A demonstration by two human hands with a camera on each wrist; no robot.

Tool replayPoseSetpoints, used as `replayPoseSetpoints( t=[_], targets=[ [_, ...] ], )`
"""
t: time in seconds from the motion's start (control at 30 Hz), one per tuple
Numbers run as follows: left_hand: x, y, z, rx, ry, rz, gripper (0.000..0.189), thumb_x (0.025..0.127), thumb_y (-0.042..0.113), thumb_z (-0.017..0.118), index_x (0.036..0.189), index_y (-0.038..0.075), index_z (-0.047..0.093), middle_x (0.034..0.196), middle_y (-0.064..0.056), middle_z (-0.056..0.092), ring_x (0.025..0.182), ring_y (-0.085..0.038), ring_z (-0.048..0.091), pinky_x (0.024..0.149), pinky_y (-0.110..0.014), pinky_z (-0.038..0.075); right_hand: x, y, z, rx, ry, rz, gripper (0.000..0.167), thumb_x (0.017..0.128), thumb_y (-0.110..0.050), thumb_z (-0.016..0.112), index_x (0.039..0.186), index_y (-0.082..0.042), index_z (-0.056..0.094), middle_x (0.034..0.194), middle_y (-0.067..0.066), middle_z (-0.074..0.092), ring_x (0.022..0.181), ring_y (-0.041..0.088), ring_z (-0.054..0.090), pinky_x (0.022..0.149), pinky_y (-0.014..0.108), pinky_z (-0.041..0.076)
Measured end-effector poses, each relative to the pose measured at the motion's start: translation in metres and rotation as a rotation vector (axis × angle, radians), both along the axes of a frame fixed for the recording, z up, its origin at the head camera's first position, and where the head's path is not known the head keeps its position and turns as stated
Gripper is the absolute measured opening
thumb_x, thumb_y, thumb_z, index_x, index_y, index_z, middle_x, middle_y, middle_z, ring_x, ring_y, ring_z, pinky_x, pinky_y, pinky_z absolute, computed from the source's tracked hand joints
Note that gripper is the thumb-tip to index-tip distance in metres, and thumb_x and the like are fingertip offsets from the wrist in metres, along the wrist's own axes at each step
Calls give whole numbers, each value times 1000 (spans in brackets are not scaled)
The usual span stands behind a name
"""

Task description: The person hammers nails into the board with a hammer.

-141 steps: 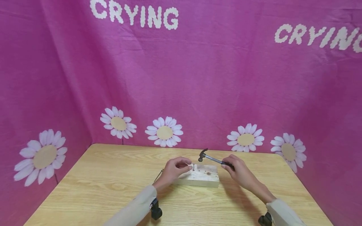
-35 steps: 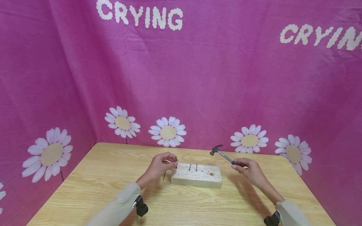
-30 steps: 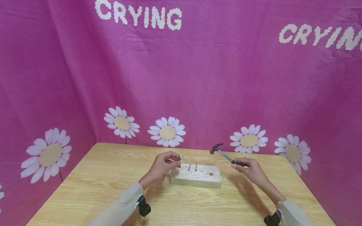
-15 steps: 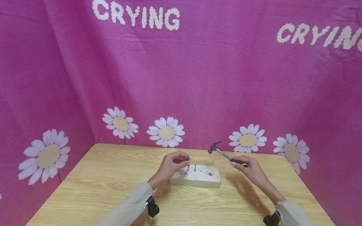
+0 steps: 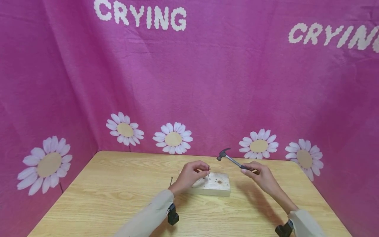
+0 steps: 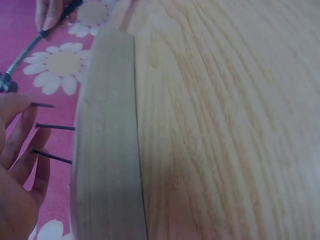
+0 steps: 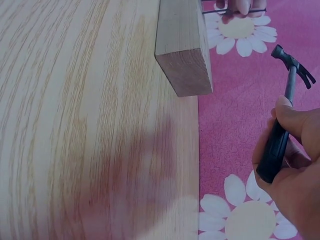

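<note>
My left hand [image 5: 191, 175] pinches a nail [image 6: 44, 105] between thumb and fingertips, over the top of a pale wooden block [image 5: 211, 190]. Point down, the nail's tip stays a little clear of the wood in the left wrist view. Two more nails stand upright in the block: one nail [image 6: 56, 127] close beside the pinched one, the other nail [image 6: 52, 157] farther along. In the head view the left fingers largely cover them. My right hand [image 5: 263, 177] grips a small claw hammer [image 7: 274, 147] by its black handle, its head raised beyond the block's right part.
The block lies on a wood-grain table [image 5: 118, 184], its top marked with small holes and a knot. Left of it, partly behind my left wrist, is a thin dark nail [image 5: 171, 181]. A pink cloth [image 5: 207, 82] with daisies hangs behind the table.
With the nail pinched, my left hand has travelled right from the block's left end, past the two standing nails. The hammer has stayed raised in my right hand, shifting only slightly.
</note>
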State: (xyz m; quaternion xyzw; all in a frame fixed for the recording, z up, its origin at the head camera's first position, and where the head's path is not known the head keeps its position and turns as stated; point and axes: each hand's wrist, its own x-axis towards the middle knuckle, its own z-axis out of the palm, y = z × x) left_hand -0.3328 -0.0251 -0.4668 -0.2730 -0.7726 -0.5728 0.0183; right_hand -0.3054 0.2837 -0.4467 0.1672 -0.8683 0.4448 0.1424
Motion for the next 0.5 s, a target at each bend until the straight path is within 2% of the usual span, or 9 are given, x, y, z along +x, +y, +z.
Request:
replayPoseSetpoints(
  t=[0.17,0.5],
  targets=[
    [-1,7,-4,-5,-2,-5,15,97,10,75,107,-1,77,103,-11,79,92,-23,71,80,-22,54,-1,0,0,4,-9,14,22,96,-7,76,115,2,77,100,10,72,86,0,58,72,21,55],
    [-3,11,-12,-16,2,18,12,96,10,77,106,3,79,99,-10,78,83,-8,64,76,-18,52,-2,-1,1,22,6,11,21,95,-6,76,114,2,77,99,9,72,85,0,57,71,21,55]
  ],
)
